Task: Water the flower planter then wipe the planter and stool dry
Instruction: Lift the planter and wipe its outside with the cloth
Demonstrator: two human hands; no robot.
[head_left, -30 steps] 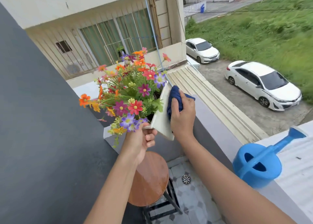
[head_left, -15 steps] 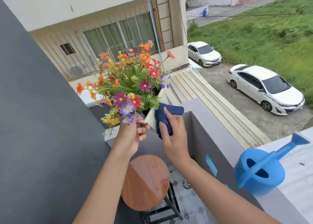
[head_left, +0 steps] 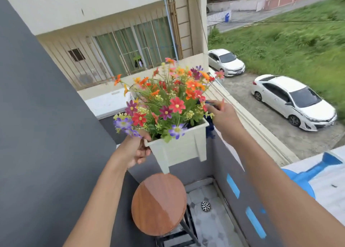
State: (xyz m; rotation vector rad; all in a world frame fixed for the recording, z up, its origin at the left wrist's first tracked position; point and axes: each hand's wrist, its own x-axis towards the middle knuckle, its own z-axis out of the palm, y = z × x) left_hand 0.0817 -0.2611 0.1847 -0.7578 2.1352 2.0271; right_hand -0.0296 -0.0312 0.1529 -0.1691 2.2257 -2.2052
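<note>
Planter point(head_left: 179, 149) is held in the air by the left hand point(head_left: 135, 149), by which its near rim corner is gripped; the stool point(head_left: 158, 203) stands below that hand. The cloth point(head_left: 210, 129) lies between the right hand point(head_left: 225, 120) and the planter's far side; whether it is pinched or only pressed cannot be told. The one-corner grip may be lost if the rim is wet or pushed hard, and a fall onto the stool is risked.

left hand point(head_left: 136, 150) grips planter point(head_left: 179, 151) rim, aloft | right hand point(head_left: 225, 121) holds blue cloth point(head_left: 211, 128) at its right end | stool point(head_left: 158, 203) below
</note>
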